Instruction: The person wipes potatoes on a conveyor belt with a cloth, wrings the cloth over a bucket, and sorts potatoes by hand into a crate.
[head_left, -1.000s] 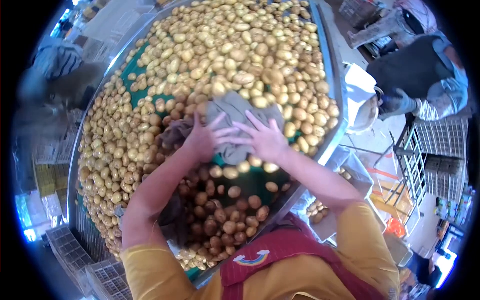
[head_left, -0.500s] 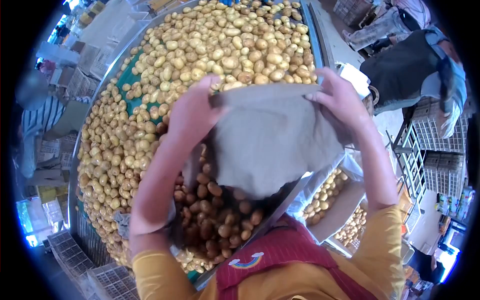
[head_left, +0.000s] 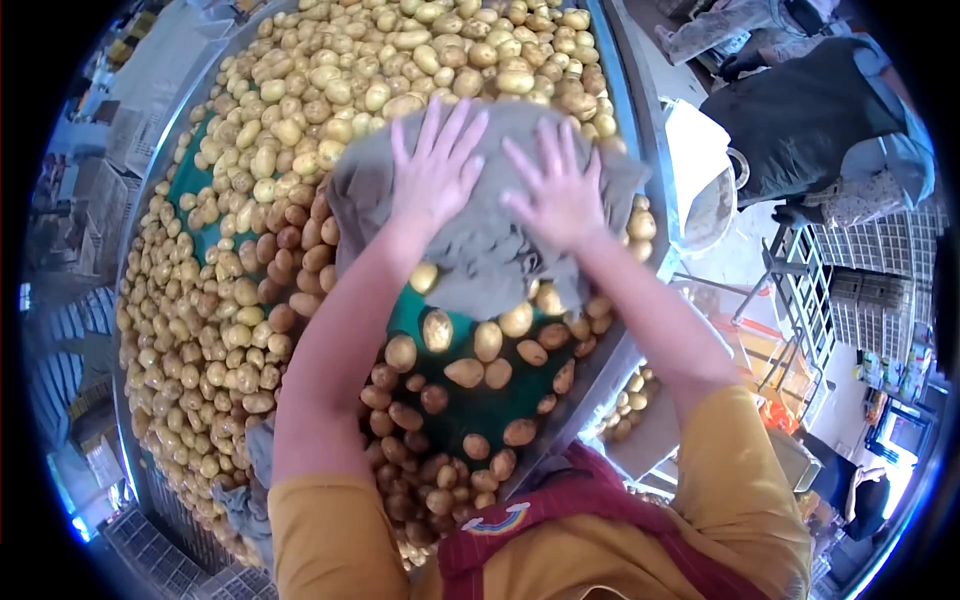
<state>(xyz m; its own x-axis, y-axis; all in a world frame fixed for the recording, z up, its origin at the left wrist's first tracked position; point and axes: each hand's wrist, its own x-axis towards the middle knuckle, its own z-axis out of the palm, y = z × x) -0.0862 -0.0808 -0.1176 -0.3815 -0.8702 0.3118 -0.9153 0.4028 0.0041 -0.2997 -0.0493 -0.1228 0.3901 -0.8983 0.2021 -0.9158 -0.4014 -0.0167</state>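
A grey-brown cloth [head_left: 480, 230], wrinkled and holed near its lower edge, lies over potatoes in the upper middle of the sorting table [head_left: 455, 395]. On its left part my left hand [head_left: 437, 175] rests flat with fingers spread. My right hand [head_left: 558, 190] presses on its right part, fingers also spread. Round yellow potatoes [head_left: 400, 55] surround the cloth. Browner potatoes [head_left: 430, 480] lie nearer my body, some on the green surface.
Another crumpled cloth [head_left: 245, 500] lies by my left elbow. A white bucket [head_left: 712, 205] stands right of the table's metal edge, near a person in a dark apron [head_left: 800, 125]. Stacked crates [head_left: 880, 250] and a metal rack are further right.
The cloth has gone from hanging between my hands to lying on the potatoes further up the table. Both hands have let go of its edge and opened flat on top.
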